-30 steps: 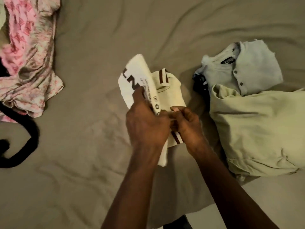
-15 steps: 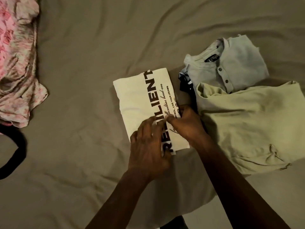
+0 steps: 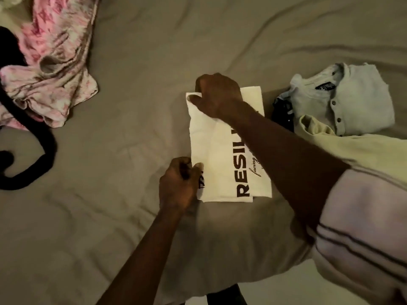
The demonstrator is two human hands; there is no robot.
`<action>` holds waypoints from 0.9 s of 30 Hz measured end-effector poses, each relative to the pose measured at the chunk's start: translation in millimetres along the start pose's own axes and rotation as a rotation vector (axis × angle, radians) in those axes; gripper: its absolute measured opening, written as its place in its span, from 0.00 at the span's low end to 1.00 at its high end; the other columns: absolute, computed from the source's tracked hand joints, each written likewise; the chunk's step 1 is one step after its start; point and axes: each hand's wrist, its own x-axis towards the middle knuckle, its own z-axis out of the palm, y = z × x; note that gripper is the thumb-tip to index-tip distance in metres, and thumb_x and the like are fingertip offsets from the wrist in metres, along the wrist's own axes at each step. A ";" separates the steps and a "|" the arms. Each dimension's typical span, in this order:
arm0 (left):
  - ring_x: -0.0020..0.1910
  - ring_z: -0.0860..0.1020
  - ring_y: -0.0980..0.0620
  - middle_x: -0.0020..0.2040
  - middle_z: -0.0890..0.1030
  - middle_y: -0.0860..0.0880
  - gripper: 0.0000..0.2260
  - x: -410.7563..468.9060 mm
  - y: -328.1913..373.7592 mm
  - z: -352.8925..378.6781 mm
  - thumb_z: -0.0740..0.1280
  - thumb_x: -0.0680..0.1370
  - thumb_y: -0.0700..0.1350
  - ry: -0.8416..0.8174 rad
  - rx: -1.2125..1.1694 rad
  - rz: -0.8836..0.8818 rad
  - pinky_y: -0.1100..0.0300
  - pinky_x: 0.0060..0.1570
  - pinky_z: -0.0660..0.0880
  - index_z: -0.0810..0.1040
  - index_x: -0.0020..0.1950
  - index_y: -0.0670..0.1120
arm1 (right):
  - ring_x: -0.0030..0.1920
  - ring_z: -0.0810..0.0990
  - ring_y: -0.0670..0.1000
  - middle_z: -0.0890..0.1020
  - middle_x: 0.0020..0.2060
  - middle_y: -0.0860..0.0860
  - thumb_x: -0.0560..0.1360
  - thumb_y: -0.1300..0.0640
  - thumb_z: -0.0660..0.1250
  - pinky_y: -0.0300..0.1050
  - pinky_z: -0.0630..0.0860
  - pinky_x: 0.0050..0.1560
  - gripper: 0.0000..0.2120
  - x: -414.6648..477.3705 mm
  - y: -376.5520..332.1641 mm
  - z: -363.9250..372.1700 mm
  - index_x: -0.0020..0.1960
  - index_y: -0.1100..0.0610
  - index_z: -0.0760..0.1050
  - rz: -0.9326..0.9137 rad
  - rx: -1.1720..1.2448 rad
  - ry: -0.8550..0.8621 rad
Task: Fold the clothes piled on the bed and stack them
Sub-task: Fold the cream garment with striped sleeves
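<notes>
A folded cream T-shirt [image 3: 217, 157] with dark lettering lies flat on the bed, near the middle of the view. My left hand [image 3: 179, 183] pinches its near left corner. My right hand [image 3: 217, 95] reaches across the shirt and grips its far left corner, the forearm covering part of the print. To the right lie a folded pale green garment [image 3: 361, 153] and a folded light blue buttoned shirt [image 3: 352, 100], the green one overlapping the blue one.
A crumpled pink patterned garment [image 3: 50, 62] and a black garment [image 3: 30, 164] lie unfolded at the left. The grey-brown bedsheet [image 3: 132, 128] is wrinkled. The bed's near edge runs along the bottom right.
The cream shirt was held up and folded over, then laid flat. My hands have moved from its near right part to its left corners, the right hand reaching to the far one.
</notes>
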 end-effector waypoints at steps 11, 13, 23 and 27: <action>0.42 0.80 0.60 0.44 0.82 0.59 0.08 -4.7 -17.3 -11.9 0.72 0.80 0.55 -0.080 0.054 0.086 0.64 0.43 0.73 0.78 0.53 0.53 | 0.56 0.80 0.55 0.83 0.51 0.49 0.80 0.45 0.62 0.51 0.69 0.58 0.11 3.4 0.7 18.4 0.55 0.49 0.80 -0.022 0.024 0.286; 0.45 0.81 0.62 0.46 0.83 0.60 0.13 -10.4 -13.4 -10.6 0.75 0.76 0.60 -0.065 -0.087 0.049 0.65 0.45 0.77 0.77 0.55 0.58 | 0.61 0.76 0.55 0.78 0.56 0.51 0.77 0.44 0.64 0.52 0.67 0.61 0.14 -18.3 1.2 13.1 0.59 0.48 0.78 0.171 0.151 0.511; 0.49 0.87 0.50 0.52 0.88 0.49 0.20 42.5 53.6 -3.7 0.82 0.71 0.44 -0.358 -0.559 -0.199 0.51 0.51 0.83 0.82 0.60 0.47 | 0.49 0.82 0.39 0.83 0.57 0.45 0.79 0.64 0.71 0.29 0.78 0.38 0.22 -128.2 51.7 58.0 0.69 0.49 0.73 0.658 1.048 0.293; 0.58 0.84 0.35 0.58 0.85 0.39 0.24 48.4 75.7 -22.6 0.74 0.69 0.34 -0.655 -0.644 -0.201 0.38 0.59 0.80 0.80 0.66 0.40 | 0.49 0.87 0.49 0.86 0.52 0.49 0.80 0.65 0.69 0.48 0.85 0.49 0.14 -118.1 36.9 51.7 0.61 0.49 0.76 0.766 1.368 0.287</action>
